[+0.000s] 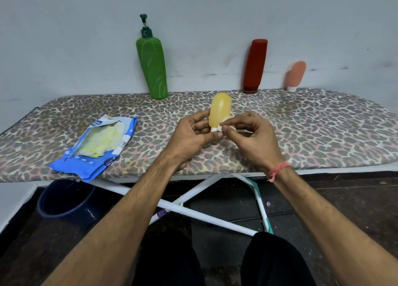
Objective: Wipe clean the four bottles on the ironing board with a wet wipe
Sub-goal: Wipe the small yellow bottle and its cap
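Observation:
A small yellow bottle [220, 110] stands cap-down above the middle of the ironing board [301, 122]. My left hand [191, 135] grips its lower part. My right hand [252, 137] pinches a white wet wipe [228, 127] against the bottle's white cap. Against the back wall stand a tall green pump bottle [152, 68], a red bottle [255, 67] on its cap, and a small pink bottle [296, 75] on its white cap.
An open blue pack of wet wipes [101, 147] lies on the board's left front. Below the board are its white crossed legs [193, 206], a dark blue bucket [64, 201] at the left, and my knees.

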